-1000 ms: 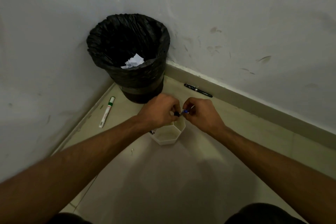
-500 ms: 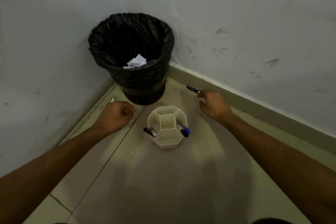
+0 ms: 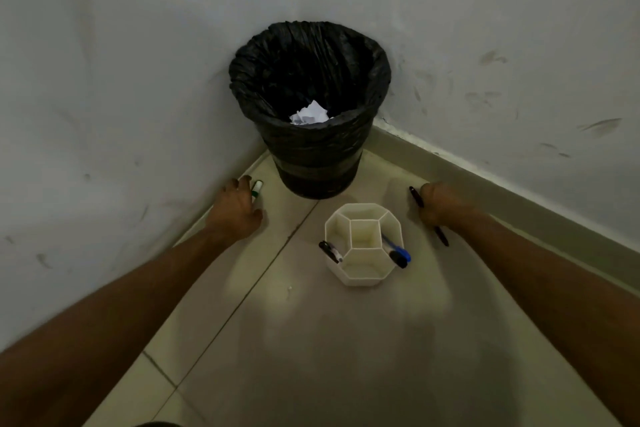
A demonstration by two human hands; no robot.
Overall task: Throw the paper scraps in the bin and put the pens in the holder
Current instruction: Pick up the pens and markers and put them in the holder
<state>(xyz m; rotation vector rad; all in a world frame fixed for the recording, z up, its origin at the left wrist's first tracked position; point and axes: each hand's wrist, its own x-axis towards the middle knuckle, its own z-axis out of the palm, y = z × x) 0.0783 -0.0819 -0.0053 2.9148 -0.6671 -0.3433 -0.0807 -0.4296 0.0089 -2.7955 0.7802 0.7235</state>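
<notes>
Pens already stand in the holder [image 3: 363,246]: a black pen [image 3: 330,251] in its left compartment, a blue pen [image 3: 396,250] in its right. Half a second ago both hands were only reaching outward; now the right hand [image 3: 438,208], right of the holder, has closed its fingers around a dark pen [image 3: 429,215], lifting it. The left hand [image 3: 237,210], left of the holder, covers a green-capped marker [image 3: 257,189], grip unclear. Beyond the holder, the bin [image 3: 311,149] holds paper scraps [image 3: 309,113].
</notes>
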